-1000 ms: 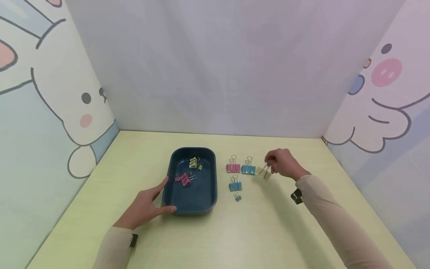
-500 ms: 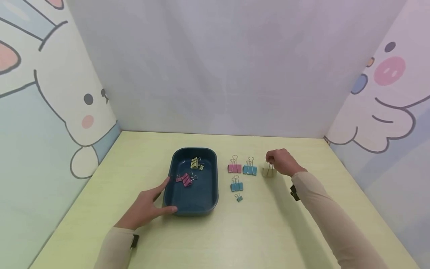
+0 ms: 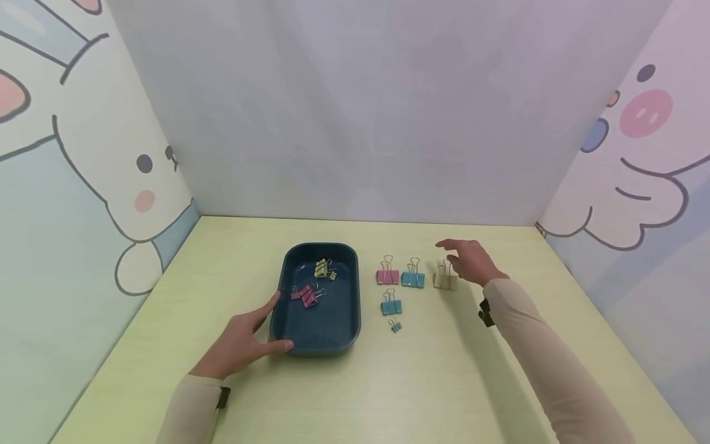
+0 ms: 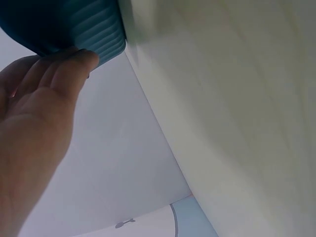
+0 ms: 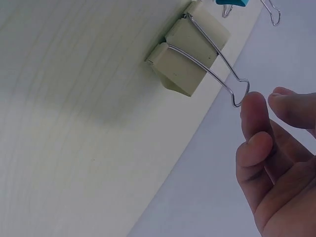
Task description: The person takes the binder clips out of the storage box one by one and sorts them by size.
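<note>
By the beige clip [image 3: 445,282], the right hand [image 3: 471,262] hangs parted, the left hand [image 3: 238,343] wide against the tray [image 3: 324,328].

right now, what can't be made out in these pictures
- Left wrist view: the tray is cut off by the top edge; its contents don't show.
- Right wrist view: the blue clip is cut off by the top edge.
- Right wrist view: whether the right hand touches the beige clip; a fingertip meets its wire end in the picture.
- Head view: the smallest blue clip is too small for detail.
</note>
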Demonstrator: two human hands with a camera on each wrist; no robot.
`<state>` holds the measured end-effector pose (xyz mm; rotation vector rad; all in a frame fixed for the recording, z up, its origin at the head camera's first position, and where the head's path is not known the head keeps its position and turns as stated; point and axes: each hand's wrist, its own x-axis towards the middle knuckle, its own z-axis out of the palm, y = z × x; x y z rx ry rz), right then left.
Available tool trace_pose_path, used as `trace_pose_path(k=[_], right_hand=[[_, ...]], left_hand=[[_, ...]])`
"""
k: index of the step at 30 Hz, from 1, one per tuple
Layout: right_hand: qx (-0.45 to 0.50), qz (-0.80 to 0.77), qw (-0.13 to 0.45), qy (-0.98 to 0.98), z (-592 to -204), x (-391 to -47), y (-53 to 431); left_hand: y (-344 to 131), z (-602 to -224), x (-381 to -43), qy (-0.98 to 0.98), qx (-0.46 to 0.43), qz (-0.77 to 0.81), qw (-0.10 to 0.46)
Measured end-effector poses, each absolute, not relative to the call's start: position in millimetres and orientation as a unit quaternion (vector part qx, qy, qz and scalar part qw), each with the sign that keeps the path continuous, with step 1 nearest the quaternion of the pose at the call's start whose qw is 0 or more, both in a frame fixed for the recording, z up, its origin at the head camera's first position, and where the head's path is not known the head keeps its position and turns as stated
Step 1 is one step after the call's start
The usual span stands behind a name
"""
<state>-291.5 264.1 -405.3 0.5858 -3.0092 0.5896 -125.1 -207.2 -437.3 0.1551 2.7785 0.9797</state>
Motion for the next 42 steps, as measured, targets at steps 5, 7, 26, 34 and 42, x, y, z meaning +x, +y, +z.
trace_pose_path(k=[5, 7, 26, 34, 42], right_hand=[[0.195, 0.181, 0.035, -0.963, -401.6, -288.7, 259.1], [0.194, 0.188, 0.037, -0.962, -399.5, -287.2, 254.2], [0.272, 0.232, 0.021, -0.934, -376.4, -269.7, 142.7], [0.302, 0.243, 0.019, -0.921, -368.0, -263.7, 99.1], [0.322, 0.285, 0.011, -0.903, -361.5, -267.1, 57.2]], left_hand=[[-207.4, -436.0, -124.9, 0.938, 0.057, 0.328, 0.094], [-207.3, -436.2, -125.1, 0.938, 0.060, 0.328, 0.094], [-206.7, -437.1, -127.0, 0.936, 0.067, 0.332, 0.092], [-206.7, -435.8, -128.4, 0.937, 0.071, 0.329, 0.099], [-210.0, -436.8, -128.4, 0.938, 0.068, 0.325, 0.095]])
